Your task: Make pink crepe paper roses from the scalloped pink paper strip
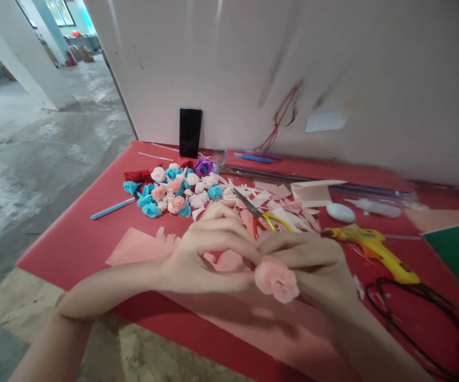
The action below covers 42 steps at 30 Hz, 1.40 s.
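Note:
A pink paper flower (277, 279) is held up over the near part of the table, its ruffled petals turned toward me. My right hand (317, 260) is closed around its base from the right, with some fingers hidden behind it. From the left, my left hand (209, 249) pinches at the flower's edge with thumb and forefinger. Pink paper shows through the gap in that hand. Just beyond the hands lie scissors (259, 212) with yellow and red handles, resting on pink and white paper scraps (280, 192).
Finished paper flowers (177, 203) are heaped behind my left hand, near a blue pen (113, 208). A phone (190, 132) leans on the wall. To the right are a yellow glue gun (376, 249), its black cable (388, 313), a white oval object (340, 213) and a bottle (376, 207).

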### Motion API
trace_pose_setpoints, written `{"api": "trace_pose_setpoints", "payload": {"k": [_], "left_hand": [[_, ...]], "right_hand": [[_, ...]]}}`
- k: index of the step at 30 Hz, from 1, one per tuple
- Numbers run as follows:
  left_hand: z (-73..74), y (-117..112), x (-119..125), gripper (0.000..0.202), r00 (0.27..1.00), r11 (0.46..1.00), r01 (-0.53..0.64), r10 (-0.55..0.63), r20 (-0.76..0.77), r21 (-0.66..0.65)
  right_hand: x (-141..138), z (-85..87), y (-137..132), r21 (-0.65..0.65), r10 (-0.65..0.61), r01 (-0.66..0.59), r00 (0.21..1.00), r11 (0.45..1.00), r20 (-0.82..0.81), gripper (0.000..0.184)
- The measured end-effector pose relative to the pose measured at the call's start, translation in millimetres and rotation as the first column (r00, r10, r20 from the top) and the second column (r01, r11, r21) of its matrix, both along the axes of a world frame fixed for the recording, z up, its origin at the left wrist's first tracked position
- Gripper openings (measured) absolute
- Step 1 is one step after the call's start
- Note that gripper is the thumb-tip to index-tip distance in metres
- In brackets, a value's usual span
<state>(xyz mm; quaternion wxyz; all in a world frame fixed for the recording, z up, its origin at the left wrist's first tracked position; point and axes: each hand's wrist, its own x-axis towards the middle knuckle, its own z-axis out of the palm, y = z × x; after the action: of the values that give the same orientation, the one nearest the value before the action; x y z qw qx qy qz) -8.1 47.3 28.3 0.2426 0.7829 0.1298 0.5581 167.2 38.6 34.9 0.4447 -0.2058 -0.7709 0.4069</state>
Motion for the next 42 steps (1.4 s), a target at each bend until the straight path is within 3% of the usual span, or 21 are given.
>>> {"api": "trace_pose_setpoints", "payload": {"k": [4, 9, 14, 24, 33, 36, 42], "left_hand": [[9.4, -5, -4, 0.004, 0.985, 0.993, 0.114, -0.117, -0.125, -0.032], [18.1, -11, -5, 0.016, 0.955, 0.917, 0.199, -0.261, -0.143, -0.345], [21.5, -15, -5, 0.009, 0.957, 0.84, 0.179, -0.27, -0.108, -0.512], [25.2, -19, -4, 0.008, 0.973, 0.912, 0.07, -0.152, -0.173, -0.404], [23.5, -21, -7, 0.007, 0.959, 0.92, 0.089, -0.183, -0.216, -0.382], [24.1, -22, -7, 0.004, 0.936, 0.869, 0.076, -0.232, -0.267, -0.488], [29.5, -23, -7, 0.006, 0.92, 0.704, 0.061, -0.314, -0.233, -0.708]], "right_hand": [[8, -7.1, 14, 0.038, 0.173, -0.173, 0.985, 0.984, 0.006, 0.019], [9, -15.9, 22, 0.094, 0.306, -0.297, 0.947, 0.95, -0.102, 0.017], [10, -16.9, 22, 0.064, 0.348, -0.343, 0.932, 0.937, -0.097, 0.018], [9, -10.9, 20, 0.031, 0.342, -0.341, 0.939, 0.939, -0.039, 0.016], [14, -8.2, 18, 0.026, 0.397, -0.399, 0.916, 0.916, 0.062, 0.022], [16, -8.4, 20, 0.044, 0.415, -0.423, 0.901, 0.905, 0.129, 0.024], [18, -4.5, 21, 0.104, 0.368, -0.39, 0.911, 0.915, 0.185, 0.028]]}}
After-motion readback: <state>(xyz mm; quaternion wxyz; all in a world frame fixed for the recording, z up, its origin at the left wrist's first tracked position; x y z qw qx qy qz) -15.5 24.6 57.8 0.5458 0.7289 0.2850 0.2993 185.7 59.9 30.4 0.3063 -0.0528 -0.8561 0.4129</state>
